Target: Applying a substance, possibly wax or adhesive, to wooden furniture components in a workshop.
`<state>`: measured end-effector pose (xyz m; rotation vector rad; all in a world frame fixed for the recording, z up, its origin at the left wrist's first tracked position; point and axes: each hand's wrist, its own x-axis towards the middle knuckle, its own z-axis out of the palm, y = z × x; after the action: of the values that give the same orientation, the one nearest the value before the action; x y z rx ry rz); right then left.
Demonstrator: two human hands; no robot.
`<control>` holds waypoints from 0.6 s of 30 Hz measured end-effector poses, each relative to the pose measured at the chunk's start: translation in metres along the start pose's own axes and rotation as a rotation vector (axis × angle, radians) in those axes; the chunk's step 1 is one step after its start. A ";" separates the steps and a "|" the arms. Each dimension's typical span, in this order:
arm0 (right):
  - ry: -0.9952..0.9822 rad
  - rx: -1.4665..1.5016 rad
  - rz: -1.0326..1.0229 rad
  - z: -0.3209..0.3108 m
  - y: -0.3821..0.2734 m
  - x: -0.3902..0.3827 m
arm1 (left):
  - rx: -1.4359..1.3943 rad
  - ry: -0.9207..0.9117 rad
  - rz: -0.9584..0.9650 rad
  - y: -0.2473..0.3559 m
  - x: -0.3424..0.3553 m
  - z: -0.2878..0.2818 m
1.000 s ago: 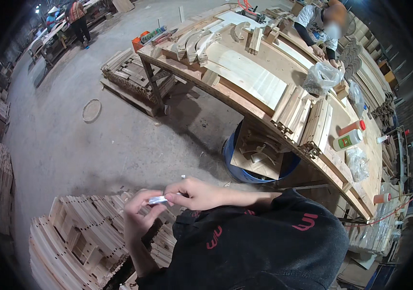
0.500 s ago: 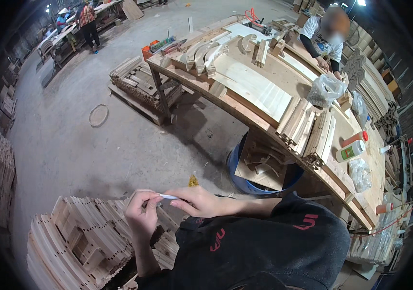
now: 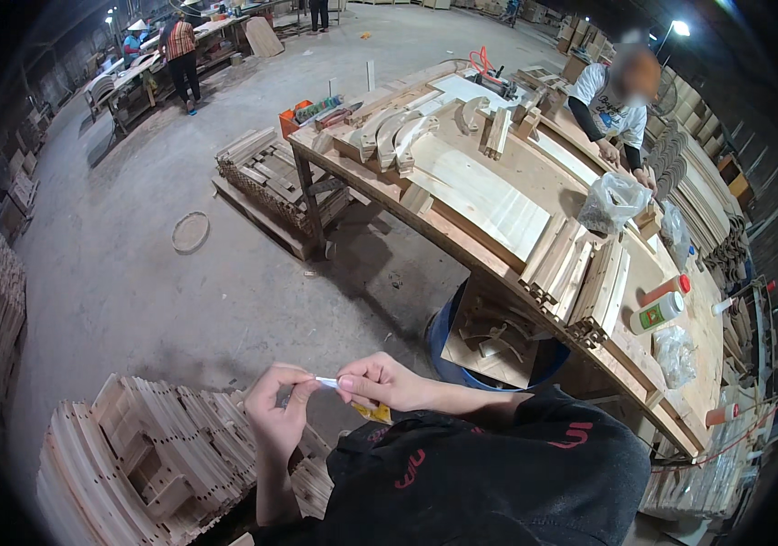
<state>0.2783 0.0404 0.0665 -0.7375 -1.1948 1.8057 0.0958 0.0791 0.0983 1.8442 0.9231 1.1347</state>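
Note:
Between my two hands, in front of my torso, is a small thin white strip (image 3: 326, 382), its kind too small to make out. My left hand (image 3: 278, 402) is closed, with thumb and forefinger pinching the strip's left end. The thumb and fingers of my right hand (image 3: 381, 380) close on its other end. Just below the right fingers a crinkled yellow piece (image 3: 372, 412) shows, like a wrapper or small packet. Most of it is hidden, and I cannot tell whether that hand grips it.
Low at left lies a stack of slotted wooden slats (image 3: 134, 460). A long workbench (image 3: 475, 177) at right carries wood pieces, bottles (image 3: 657, 312) and plastic bags (image 3: 614, 202). Under its edge stands a blue barrel (image 3: 443, 337) holding wood pieces. A co-worker (image 3: 616, 105) works across the bench.
My right hand has turned, its fingertips now pinching the white strip's end. The yellow piece has gone from above that hand to below it. The whole view has shifted slightly.

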 end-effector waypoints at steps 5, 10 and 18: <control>0.134 -0.008 -0.136 0.010 -0.023 0.008 | -0.278 0.006 -0.114 -0.012 -0.010 0.026; 0.156 0.038 -0.155 0.017 -0.031 0.013 | -0.019 -0.260 0.035 -0.020 -0.019 0.042; 0.076 0.146 -0.167 0.001 -0.023 0.015 | 0.063 -0.216 0.119 -0.025 -0.018 0.041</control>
<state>0.2775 0.0577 0.0880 -0.5989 -1.0323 1.6909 0.1231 0.0653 0.0570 2.0494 0.7407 0.9622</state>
